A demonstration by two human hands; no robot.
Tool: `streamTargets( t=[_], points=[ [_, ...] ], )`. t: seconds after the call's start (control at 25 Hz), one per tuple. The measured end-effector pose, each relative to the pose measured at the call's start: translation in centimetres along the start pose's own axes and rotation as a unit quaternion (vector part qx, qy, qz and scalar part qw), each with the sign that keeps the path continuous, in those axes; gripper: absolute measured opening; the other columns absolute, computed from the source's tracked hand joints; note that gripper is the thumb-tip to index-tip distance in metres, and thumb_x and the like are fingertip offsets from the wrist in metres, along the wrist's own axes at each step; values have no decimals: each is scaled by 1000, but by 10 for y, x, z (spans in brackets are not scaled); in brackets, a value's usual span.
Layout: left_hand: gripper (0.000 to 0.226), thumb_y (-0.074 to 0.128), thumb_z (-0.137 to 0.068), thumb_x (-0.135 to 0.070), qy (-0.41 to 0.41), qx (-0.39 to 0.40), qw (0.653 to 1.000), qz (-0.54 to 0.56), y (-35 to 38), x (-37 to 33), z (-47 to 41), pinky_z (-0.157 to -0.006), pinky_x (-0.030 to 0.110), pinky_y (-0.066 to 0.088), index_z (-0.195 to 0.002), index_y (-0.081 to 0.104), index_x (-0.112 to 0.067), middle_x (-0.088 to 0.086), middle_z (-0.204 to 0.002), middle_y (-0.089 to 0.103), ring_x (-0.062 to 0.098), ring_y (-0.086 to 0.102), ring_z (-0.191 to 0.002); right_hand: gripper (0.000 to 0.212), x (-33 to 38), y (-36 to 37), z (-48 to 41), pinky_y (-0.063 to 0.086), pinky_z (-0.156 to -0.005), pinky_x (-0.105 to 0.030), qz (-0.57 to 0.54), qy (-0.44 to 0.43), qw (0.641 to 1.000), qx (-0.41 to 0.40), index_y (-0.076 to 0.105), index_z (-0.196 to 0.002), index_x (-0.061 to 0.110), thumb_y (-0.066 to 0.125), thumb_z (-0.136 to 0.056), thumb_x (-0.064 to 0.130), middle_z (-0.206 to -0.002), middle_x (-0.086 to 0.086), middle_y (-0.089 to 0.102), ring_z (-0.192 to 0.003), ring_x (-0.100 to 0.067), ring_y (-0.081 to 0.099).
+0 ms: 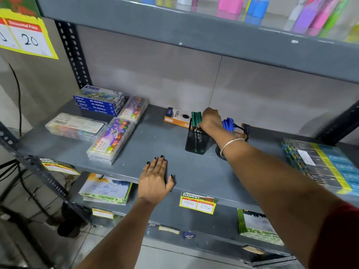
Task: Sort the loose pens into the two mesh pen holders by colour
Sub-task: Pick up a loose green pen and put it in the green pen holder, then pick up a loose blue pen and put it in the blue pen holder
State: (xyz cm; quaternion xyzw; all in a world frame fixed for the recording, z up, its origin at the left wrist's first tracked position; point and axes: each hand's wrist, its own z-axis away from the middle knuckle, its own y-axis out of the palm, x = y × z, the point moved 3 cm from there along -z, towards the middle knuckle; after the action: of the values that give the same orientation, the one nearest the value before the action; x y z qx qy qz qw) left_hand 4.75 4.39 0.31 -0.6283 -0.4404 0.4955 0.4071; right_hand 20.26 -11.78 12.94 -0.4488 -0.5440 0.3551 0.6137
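Square holder (pixel 197 139): green pens (pixel 196 118), my right hand (pixel 210 119) closed on them. Round holder (pixel 241 133): blue pens (pixel 228 124). Left hand (pixel 154 180) flat, empty (no loose pens visible; sorting apparently nearly done).

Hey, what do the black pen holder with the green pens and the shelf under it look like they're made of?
The black pen holder looks like wire mesh, probably painted metal: you can see through its fine grid to the green pens. The shelf looks like sheet metal with a smooth grey painted finish, given its thin folded front edge and slotted steel upright.
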Motion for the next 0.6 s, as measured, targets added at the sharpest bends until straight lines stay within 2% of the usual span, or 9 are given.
streamTargets(
  t=[0.2, 0.32, 0.4, 0.52, 0.6],
  points=[
    [62, 32, -78, -42, 2, 1, 1000, -3, 1, 0, -1, -92, 51, 41, -113, 60, 1, 17, -118, 62, 32, 57, -109, 29, 3, 9, 4, 52, -85, -34, 6, -22, 1000, -6, 56, -113, -4, 64, -87, 8, -117, -21, 62, -107, -34, 63],
    [62, 32, -77, -42, 4, 1, 1000, -4, 1, 0, 0, -92, 49, 42, -112, 61, 0, 16, -119, 62, 31, 57, -109, 32, 0, -10, 0, 50, -82, -27, -57, -5, 998, -14, 61, -110, -4, 69, -84, 12, -115, -18, 66, -105, -31, 65],
    [62, 31, -78, -42, 5, -5, 1000, -3, 3, 2, 0, -95, 44, 41, -113, 61, 1, 16, -119, 61, 32, 57, -109, 27, -15, -37, -1, 51, -83, -25, -115, 17, 991, -63, 67, -104, -4, 70, -83, 13, -108, -19, 71, -102, -29, 68],
    [63, 31, -78, -42, 4, -13, 1000, 2, 4, 2, 0, -99, 40, 29, -113, 60, 2, 18, -120, 60, 33, 56, -110, 16, -67, -76, 0, 54, -84, -29, -153, 60, 974, -156, 73, -93, -1, 67, -80, 7, -94, -20, 75, -95, -31, 71],
    [64, 29, -79, -42, 1, -12, 1000, 6, 4, 0, 1, -99, 41, 33, -115, 59, 2, 18, -121, 59, 33, 54, -112, 18, -109, -84, 1, 55, -80, -29, -112, 100, 977, -150, 74, -91, -3, 66, -76, 4, -68, -8, 76, -94, -30, 72]
  ],
)
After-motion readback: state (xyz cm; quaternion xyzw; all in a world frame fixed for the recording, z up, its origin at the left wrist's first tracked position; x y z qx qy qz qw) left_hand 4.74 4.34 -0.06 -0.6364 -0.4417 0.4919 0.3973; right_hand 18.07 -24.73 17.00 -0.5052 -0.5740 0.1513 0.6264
